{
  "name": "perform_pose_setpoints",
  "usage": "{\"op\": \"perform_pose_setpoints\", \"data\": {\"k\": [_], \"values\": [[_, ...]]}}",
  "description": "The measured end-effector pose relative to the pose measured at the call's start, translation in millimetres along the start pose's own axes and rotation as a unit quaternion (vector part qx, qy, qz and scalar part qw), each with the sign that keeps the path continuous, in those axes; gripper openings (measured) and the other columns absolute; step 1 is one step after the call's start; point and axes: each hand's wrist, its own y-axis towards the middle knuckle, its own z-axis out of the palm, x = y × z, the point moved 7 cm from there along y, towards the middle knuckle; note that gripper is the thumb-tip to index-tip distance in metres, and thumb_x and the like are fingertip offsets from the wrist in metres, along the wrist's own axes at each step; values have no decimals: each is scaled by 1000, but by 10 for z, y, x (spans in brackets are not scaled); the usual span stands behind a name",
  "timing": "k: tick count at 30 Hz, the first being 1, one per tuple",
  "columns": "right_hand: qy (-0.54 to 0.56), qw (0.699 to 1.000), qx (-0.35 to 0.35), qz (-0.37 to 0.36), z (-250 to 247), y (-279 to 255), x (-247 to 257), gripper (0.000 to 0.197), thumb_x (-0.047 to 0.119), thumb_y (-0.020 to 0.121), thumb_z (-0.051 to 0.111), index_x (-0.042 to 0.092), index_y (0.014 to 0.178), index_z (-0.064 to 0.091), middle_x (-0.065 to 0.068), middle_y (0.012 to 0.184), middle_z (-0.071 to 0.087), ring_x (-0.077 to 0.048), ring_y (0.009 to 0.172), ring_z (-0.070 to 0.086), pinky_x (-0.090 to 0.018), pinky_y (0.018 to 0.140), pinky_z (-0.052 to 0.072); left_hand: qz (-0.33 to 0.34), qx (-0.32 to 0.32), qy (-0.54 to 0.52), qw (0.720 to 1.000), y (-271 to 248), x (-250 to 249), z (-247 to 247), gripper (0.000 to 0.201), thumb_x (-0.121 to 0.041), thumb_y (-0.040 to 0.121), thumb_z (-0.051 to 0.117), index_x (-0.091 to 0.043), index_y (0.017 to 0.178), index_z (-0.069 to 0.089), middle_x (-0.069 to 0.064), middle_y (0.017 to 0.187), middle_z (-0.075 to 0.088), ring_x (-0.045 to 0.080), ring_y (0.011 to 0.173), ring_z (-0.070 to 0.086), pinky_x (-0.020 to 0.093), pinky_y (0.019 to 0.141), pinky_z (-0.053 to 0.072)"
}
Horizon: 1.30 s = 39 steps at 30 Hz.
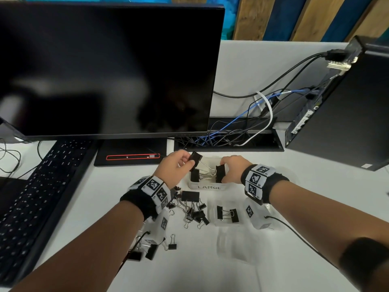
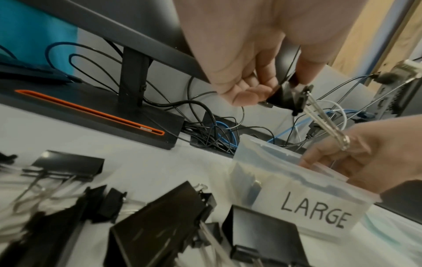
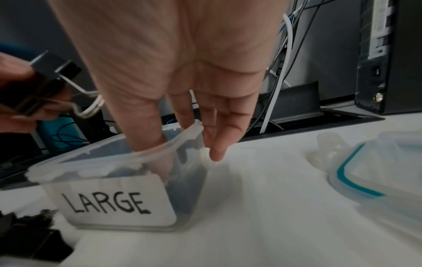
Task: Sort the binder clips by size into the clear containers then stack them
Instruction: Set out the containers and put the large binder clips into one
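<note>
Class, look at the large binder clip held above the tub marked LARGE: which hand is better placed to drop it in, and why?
The left hand. It already pinches the large binder clip just above the LARGE tub, so it probably only needs to lower and let go. The right hand grips the tub's right side, steadying it.

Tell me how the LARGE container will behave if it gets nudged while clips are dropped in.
The LARGE container looks like thin clear plastic, so probably light and apt to slide on the smooth white desk. The right hand at its rim likely steadies it.
</note>
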Motion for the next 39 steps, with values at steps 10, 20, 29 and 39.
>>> {"op": "perform_pose_setpoints", "data": {"k": [10,20,29,39], "values": [[4,1000,-3,-10,4,-19,6,55,29,80,69,13,128,49,-8,125,55,-24,115,51,-31,91,43,-38,-18,23,999,61,27,73,24,-25,87,59,-14,109,58,-3,87,60,12,83,57,18,74,44],[-12,1000,3,-5,12,-1,-9,46,26,81,68,12,123,55,-8,120,58,-24,111,54,-29,86,44,23,84,155,984,99,-100,195,38,-23,88,52,-26,126,56,7,78,61,20,80,60,34,79,51],[-23,1000,5,-5,42,24,-1,38,25,81,66,12,117,60,-9,114,59,-25,106,55,-27,77,42,77,106,305,943,158,-86,387,28,-34,92,45,-24,113,61,-4,98,65,18,109,43,31,92,33],[-49,999,5,-20,78,26,10,29,25,85,60,9,108,62,-11,108,57,-26,104,55,-26,73,39,72,100,331,936,161,-79,424,29,-25,88,56,-31,117,61,0,121,40,20,115,35,31,97,35]]}}
